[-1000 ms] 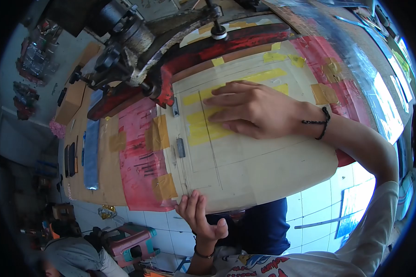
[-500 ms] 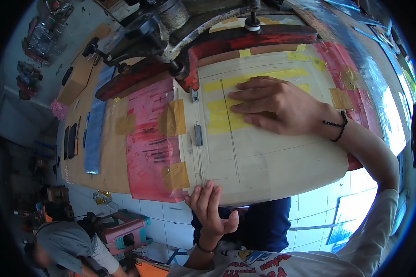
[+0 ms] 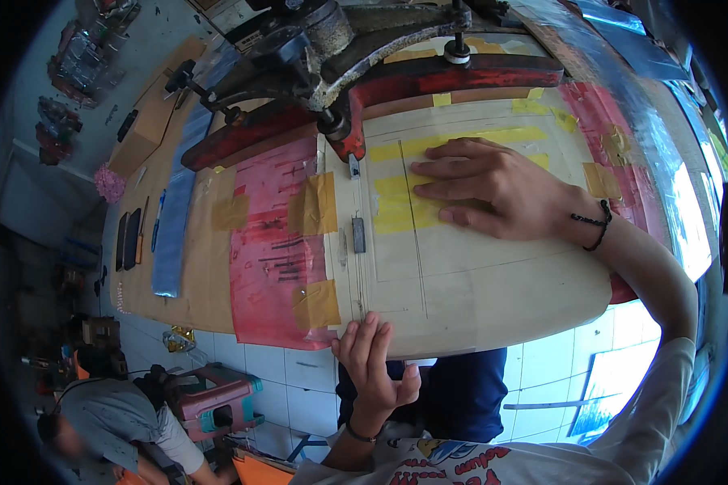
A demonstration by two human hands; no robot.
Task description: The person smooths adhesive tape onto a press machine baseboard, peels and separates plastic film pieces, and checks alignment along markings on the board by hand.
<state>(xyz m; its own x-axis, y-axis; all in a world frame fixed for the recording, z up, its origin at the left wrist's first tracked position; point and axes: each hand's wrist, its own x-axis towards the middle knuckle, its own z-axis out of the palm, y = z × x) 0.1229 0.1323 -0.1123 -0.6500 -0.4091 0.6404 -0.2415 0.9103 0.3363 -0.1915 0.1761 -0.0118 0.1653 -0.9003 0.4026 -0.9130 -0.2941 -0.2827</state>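
Observation:
My right hand (image 3: 485,186) lies palm down, fingers spread, over yellow tape strips (image 3: 396,206) on a cream sheet (image 3: 493,291) marked with thin pencil lines. My left hand (image 3: 374,364) touches the sheet's near left edge with its fingertips, thumb apart. Neither hand holds anything. A small grey block (image 3: 359,235) sits on the sheet's left side, with a metal piece (image 3: 353,166) above it. Past the sheet stands a red metal bar (image 3: 461,78) of a machine. Red film (image 3: 275,242) with brown tape adjoins the sheet on the left.
On the table's left part lie a blue strip (image 3: 170,250), dark flat tools (image 3: 127,241) and a blue pen (image 3: 158,218). A cardboard box (image 3: 141,133) stands behind. Below left, another person (image 3: 113,412) bends near a red and green stool (image 3: 218,400).
The view has shifted, so the table and machine appear farther right. Both hands stay at about the same places on the sheet. The other person shows more fully.

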